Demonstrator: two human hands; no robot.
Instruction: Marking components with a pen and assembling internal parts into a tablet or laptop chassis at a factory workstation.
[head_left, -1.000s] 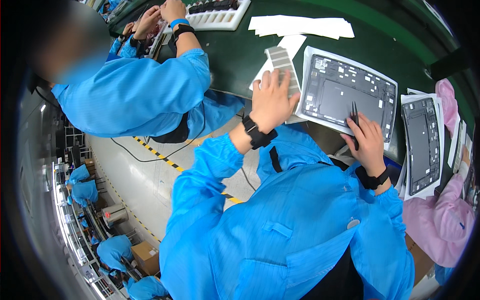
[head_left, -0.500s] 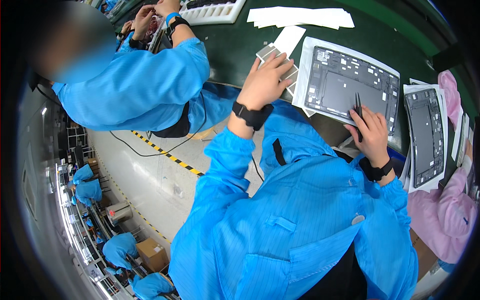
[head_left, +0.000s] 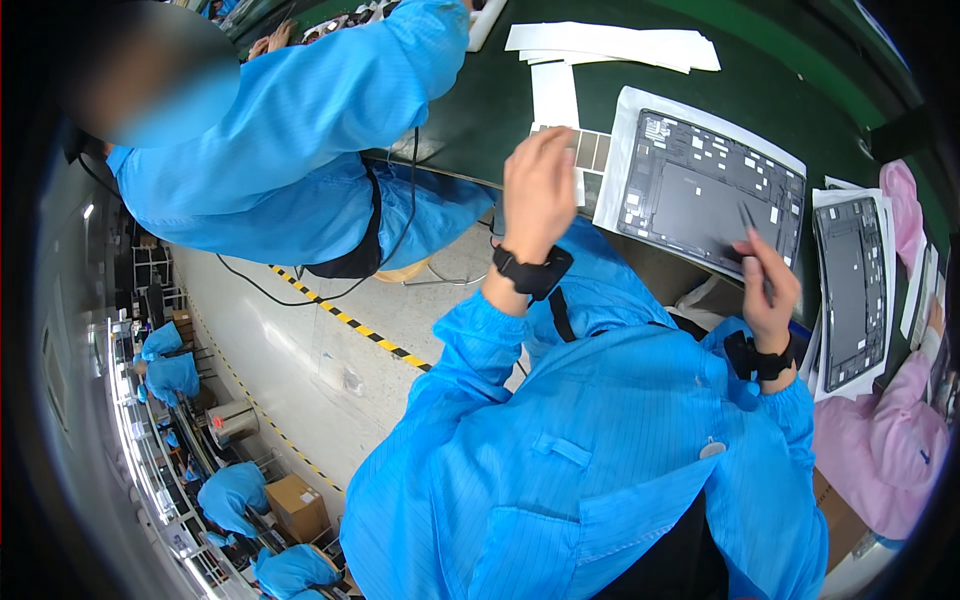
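My right hand [head_left: 770,290] is closed around dark tweezers [head_left: 746,214], their tips pointing up over the lower edge of a tablet-sized black housing [head_left: 705,205]. Small white and silver patches dot this housing, which lies on a white sheet [head_left: 618,160]. To its left, my left hand [head_left: 538,195] is raised with its fingers curled together, slightly blurred. Its fingertips overlap a sheet of grey rectangular stickers [head_left: 590,150] at the table edge. Whether anything sits between those fingers is hidden.
White paper strips [head_left: 615,45] lie at the back of the green table [head_left: 470,120]. A second black housing [head_left: 855,290] lies at the right, near a person in pink [head_left: 880,430]. On the left, a co-worker's blue sleeve [head_left: 330,90] reaches over the table.
My left hand has lifted off the sticker sheet and its fingers have drawn together; the sheet has turned. My right hand with the tweezers has drawn back toward me. The co-worker's arm has moved right.
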